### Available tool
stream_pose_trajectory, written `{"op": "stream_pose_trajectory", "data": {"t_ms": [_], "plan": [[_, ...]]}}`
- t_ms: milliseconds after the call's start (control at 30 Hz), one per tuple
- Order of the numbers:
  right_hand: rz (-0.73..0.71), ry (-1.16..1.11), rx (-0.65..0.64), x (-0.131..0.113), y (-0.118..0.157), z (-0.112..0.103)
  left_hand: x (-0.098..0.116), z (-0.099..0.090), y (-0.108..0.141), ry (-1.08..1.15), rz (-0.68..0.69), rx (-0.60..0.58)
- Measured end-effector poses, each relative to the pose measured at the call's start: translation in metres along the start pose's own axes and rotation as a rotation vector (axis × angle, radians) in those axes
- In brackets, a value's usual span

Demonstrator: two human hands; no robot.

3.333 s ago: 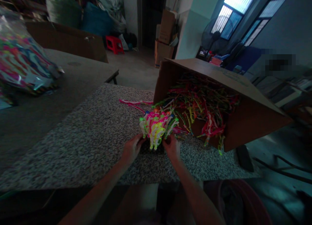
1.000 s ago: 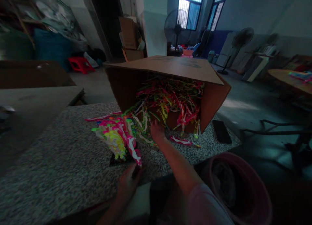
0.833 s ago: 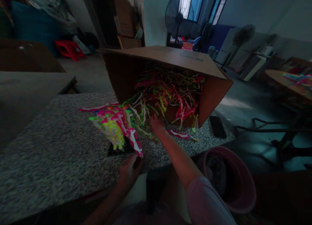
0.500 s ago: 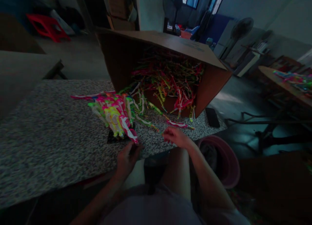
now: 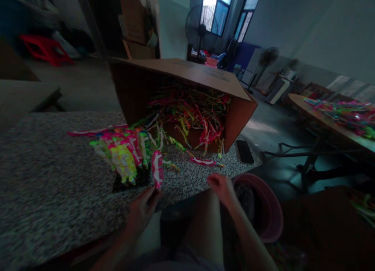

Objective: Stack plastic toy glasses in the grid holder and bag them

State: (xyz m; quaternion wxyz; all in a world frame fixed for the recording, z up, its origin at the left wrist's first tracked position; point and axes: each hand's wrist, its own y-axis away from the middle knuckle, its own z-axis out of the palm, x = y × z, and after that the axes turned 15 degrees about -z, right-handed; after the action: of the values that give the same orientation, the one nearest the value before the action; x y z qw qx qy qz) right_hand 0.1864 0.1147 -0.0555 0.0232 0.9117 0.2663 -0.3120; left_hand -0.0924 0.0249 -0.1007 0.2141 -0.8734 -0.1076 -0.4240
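Observation:
My left hand (image 5: 146, 203) pinches the lower end of a pink and white strip (image 5: 157, 169), which stands upright above the speckled table's front edge. My right hand (image 5: 219, 185) is closed near the table edge, left of the pink bucket; whatever is between its fingers is too small to make out. A pile of yellow, pink and green strips (image 5: 123, 157) lies on a dark mat left of the held strip. Behind, an open cardboard box (image 5: 240, 120) on its side holds many tangled coloured strips (image 5: 190, 110). One pink strip (image 5: 202, 161) lies before the box.
A black phone (image 5: 245, 151) lies at the table's right end. Below it stands a pink bucket (image 5: 277, 216) with dark contents. Another table (image 5: 310, 112) at the right bears more coloured strips. A red stool (image 5: 47, 48) stands at the back left.
The view has shifted, with the scene lower and further left. The pink strip in my left hand has swung from slanting to upright. My right hand has drawn back from the loose strips toward the bucket.

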Motion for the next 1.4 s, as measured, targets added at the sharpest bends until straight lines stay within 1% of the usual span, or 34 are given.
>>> {"op": "stream_pose_trajectory", "data": {"t_ms": [33,67,100,133,200,233,267,333,400,433,467,500,533,600,667,767,833,900,967,1067,1167,1233,1333,1400], "plan": [[0.036,0.154,0.107,0.009,-0.008,-0.016,0.004,0.0,0.0,0.018,-0.015,-0.007],[0.058,0.282,0.115,0.019,-0.018,-0.026,0.01,-0.001,0.002,0.044,-0.03,-0.025],[0.051,0.378,0.077,0.027,-0.028,-0.031,0.015,-0.004,0.005,0.078,-0.046,-0.048],[0.027,0.446,0.019,0.034,-0.037,-0.031,0.02,-0.009,0.009,0.118,-0.056,-0.068],[-0.038,0.503,-0.098,0.043,-0.049,-0.022,0.026,-0.026,0.019,0.184,-0.072,-0.079],[-0.058,0.505,-0.125,0.046,-0.05,-0.016,0.026,-0.037,0.026,0.196,-0.079,-0.047],[-0.073,0.486,-0.135,0.048,-0.05,-0.012,0.024,-0.05,0.031,0.19,-0.093,0.012],[-0.093,0.375,-0.116,0.047,-0.045,-0.006,0.013,-0.079,0.039,0.139,-0.158,0.197],[-0.079,0.126,-0.08,0.033,-0.041,0.0,-0.005,-0.105,0.036,0.11,-0.296,0.377],[-0.057,-0.045,-0.064,0.02,-0.042,0.005,-0.016,-0.115,0.031,0.113,-0.369,0.426],[-0.03,-0.226,-0.053,0.004,-0.045,0.013,-0.025,-0.123,0.023,0.122,-0.431,0.445],[0.004,-0.407,-0.051,-0.014,-0.051,0.024,-0.034,-0.128,0.012,0.131,-0.471,0.44],[0.011,-0.571,-0.054,-0.033,-0.058,0.036,-0.041,-0.13,0.002,0.136,-0.488,0.41],[0.029,-0.767,-0.043,-0.068,-0.077,0.064,-0.05,-0.127,-0.02,0.127,-0.457,0.319],[0.024,-0.836,0.022,-0.094,-0.095,0.089,-0.053,-0.119,-0.036,0.103,-0.391,0.24],[-0.059,-0.761,0.136,-0.113,-0.111,0.114,-0.058,-0.106,-0.049,0.042,-0.288,0.184],[-0.118,-0.64,0.164,-0.12,-0.115,0.124,-0.065,-0.097,-0.053,0.005,-0.249,0.15],[-0.15,-0.506,0.167,-0.127,-0.116,0.131,-0.073,-0.09,-0.053,-0.011,-0.236,0.122],[-0.147,-0.412,0.166,-0.136,-0.118,0.137,-0.079,-0.084,-0.053,-0.013,-0.248,0.126],[-0.089,-0.414,0.203,-0.15,-0.123,0.141,-0.083,-0.078,-0.052,-0.025,-0.277,0.152],[-0.001,-0.44,0.26,-0.158,-0.127,0.14,-0.083,-0.077,-0.053,-0.024,-0.259,0.159],[0.029,-0.422,0.252,-0.16,-0.128,0.14,-0.083,-0.079,-0.054,-0.016,-0.236,0.149],[-0.001,-0.344,0.202,-0.161,-0.125,0.145,-0.083,-0.08,-0.056,-0.053,-0.213,0.092],[-0.038,-0.281,0.193,-0.161,-0.124,0.148,-0.081,-0.081,-0.056,-0.1,-0.221,0.061]]}}
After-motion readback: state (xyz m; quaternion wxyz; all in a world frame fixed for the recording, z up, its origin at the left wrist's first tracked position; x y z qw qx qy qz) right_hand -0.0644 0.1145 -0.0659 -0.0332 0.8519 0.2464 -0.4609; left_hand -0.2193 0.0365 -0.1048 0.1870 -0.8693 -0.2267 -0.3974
